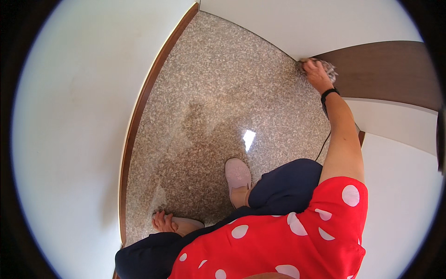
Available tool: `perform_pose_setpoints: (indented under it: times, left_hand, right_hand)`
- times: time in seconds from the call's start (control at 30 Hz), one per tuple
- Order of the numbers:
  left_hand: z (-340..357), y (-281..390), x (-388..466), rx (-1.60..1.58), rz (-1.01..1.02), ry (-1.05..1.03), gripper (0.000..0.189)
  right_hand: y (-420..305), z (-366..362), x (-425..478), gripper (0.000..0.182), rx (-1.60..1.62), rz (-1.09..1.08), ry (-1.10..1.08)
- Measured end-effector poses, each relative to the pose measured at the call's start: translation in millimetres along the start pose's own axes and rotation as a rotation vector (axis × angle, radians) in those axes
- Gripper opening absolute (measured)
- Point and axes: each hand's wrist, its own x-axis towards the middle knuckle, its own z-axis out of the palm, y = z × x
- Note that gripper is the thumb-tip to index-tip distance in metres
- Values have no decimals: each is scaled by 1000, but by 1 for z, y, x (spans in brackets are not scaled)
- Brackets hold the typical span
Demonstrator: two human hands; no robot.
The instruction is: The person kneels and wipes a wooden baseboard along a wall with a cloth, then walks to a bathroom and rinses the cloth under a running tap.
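My right hand (317, 74) reaches far forward and to the right, with a dark band on the wrist. It presses a crumpled greyish cloth (329, 68) at the foot of a dark brown panel (386, 71), where the panel meets the white surface and the speckled floor (223, 80). My fingers partly cover the cloth. Low on the left, my left hand (164, 222) hangs beside my left slipper (188, 220), fingers slightly apart and nothing seen in them. Whether it touches the slipper I cannot tell.
A white wall (69, 115) with a brown baseboard (139, 111) runs along the left. A white panel (296, 24) stands ahead. My right foot wears a pink slipper (237, 172). A thin dark cable (324, 145) lies near my right knee.
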Motion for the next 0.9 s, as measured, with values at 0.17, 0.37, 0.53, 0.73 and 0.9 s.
perform_pose_setpoints:
  times: [0.17,0.37,0.53,0.73,0.9]
  left_hand:
    - [5,-10,9,-6,83,16,31]
    - [-5,-2,14,-32,56,-5,33]
    - [-1,-2,10,-9,59,52,30]
    - [-7,-1,13,-39,45,-17,29]
    - [-8,0,14,-31,39,-7,30]
  right_hand:
    - [-4,24,-30,19,225,131,-15]
    - [-28,-21,15,25,338,58,192]
    - [-2,-17,30,19,286,323,370]
    - [1,-3,22,16,265,237,264]
    - [-8,14,28,13,297,174,273]
